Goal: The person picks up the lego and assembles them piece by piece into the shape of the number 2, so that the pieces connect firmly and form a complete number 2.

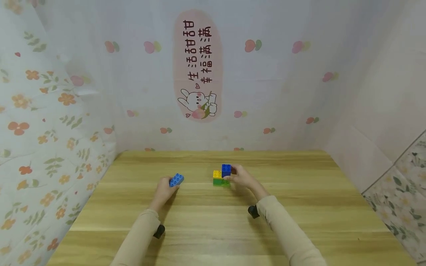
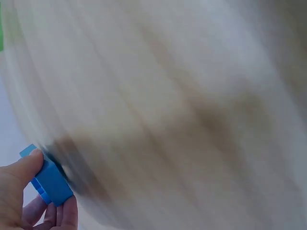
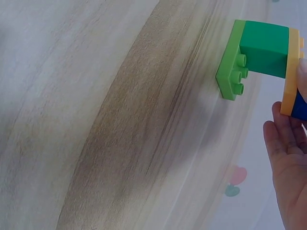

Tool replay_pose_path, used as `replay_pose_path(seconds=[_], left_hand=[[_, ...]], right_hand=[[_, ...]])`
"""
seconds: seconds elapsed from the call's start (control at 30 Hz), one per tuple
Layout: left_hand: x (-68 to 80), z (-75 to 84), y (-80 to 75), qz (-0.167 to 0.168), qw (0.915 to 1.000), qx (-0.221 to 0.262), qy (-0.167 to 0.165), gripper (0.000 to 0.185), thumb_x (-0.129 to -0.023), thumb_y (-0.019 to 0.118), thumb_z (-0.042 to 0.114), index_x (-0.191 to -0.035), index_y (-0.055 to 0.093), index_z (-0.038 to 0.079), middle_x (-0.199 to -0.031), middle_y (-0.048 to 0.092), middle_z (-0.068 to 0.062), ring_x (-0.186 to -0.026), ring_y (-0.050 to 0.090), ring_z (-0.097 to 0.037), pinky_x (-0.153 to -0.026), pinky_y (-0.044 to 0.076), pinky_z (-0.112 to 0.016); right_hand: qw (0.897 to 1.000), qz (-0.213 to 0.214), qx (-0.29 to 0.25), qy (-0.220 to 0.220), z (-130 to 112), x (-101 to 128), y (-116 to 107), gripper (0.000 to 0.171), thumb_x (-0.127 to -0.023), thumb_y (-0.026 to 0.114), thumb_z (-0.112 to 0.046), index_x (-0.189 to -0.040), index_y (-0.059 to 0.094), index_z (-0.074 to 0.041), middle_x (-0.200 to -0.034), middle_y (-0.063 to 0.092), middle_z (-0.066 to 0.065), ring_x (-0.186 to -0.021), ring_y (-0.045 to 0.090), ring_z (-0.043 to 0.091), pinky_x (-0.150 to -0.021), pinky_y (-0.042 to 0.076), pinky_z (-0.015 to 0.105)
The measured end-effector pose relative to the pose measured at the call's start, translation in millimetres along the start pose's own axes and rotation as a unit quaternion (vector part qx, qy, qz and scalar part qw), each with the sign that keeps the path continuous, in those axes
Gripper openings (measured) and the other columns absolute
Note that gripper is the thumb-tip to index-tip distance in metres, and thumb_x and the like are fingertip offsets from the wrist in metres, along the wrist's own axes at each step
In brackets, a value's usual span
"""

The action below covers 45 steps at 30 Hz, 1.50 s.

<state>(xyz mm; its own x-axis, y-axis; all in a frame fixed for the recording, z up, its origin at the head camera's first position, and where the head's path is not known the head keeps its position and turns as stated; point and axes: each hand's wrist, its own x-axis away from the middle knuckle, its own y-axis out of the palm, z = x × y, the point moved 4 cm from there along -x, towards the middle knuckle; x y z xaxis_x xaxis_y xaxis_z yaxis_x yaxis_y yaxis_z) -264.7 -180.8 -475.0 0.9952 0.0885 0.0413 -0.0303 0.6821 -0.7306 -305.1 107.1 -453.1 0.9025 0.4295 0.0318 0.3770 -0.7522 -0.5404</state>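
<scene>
On the table, a small stack has a light green brick [image 3: 232, 67] at the bottom, a darker green block [image 3: 264, 48] on it, and a flat yellow brick [image 1: 217, 174] above, overhanging to the right. A dark blue brick [image 1: 226, 170] sits on the overhanging end. My right hand [image 1: 242, 176] pinches this dark blue brick from the right; part of it is cut off in the right wrist view. To the left, my left hand [image 1: 163, 189] grips a light blue brick [image 1: 176, 180], studs up in the head view. Thumb and fingers pinch it in the left wrist view.
Both hands work over a wood-grain table [image 1: 206, 229]. A printed cloth [image 1: 276, 92] hangs behind its far edge, and a floral cloth [image 1: 50, 147] hangs along the left. Each wrist carries a small black device [image 1: 253, 211].
</scene>
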Motion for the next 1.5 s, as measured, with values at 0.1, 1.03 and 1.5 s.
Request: replay_pose_path(seconds=[0.1,1.03,1.5], left_hand=[[-0.7,5.4,1.2,-0.007,0.9999,0.01,-0.006,0.048,-0.085,0.063,0.01,-0.122,0.047,-0.016,-0.118,0.053,-0.031,-0.106,0.054,-0.038,-0.089,0.046,-0.048],[-19.5,70.4,3.8,-0.024,0.9984,0.018,0.048,0.049,-0.085,0.064,0.016,-0.126,0.049,-0.007,-0.122,0.052,-0.025,-0.107,0.053,-0.034,-0.09,0.046,-0.045],[-23.8,102.5,14.5,-0.047,0.9936,0.008,0.102,0.048,-0.087,0.063,0.021,-0.126,0.05,-0.003,-0.124,0.051,-0.022,-0.107,0.053,-0.031,-0.09,0.046,-0.044]], right_hand=[[1.0,-0.009,0.007,-0.004,0.5,-1.6,1.2,0.036,-0.087,0.061,-0.014,-0.116,0.052,0.005,-0.108,0.062,0.017,-0.101,0.059,0.026,-0.088,0.05,0.037],[1.0,-0.003,0.016,0.002,-3.8,-1.1,-3.1,0.034,-0.087,0.062,-0.013,-0.115,0.053,0.005,-0.106,0.062,0.016,-0.098,0.06,0.023,-0.087,0.05,0.036],[1.0,-0.003,0.021,-0.001,-4.3,-0.4,-2.3,0.036,-0.087,0.063,-0.014,-0.116,0.053,0.004,-0.106,0.062,0.015,-0.097,0.06,0.024,-0.086,0.05,0.036]])
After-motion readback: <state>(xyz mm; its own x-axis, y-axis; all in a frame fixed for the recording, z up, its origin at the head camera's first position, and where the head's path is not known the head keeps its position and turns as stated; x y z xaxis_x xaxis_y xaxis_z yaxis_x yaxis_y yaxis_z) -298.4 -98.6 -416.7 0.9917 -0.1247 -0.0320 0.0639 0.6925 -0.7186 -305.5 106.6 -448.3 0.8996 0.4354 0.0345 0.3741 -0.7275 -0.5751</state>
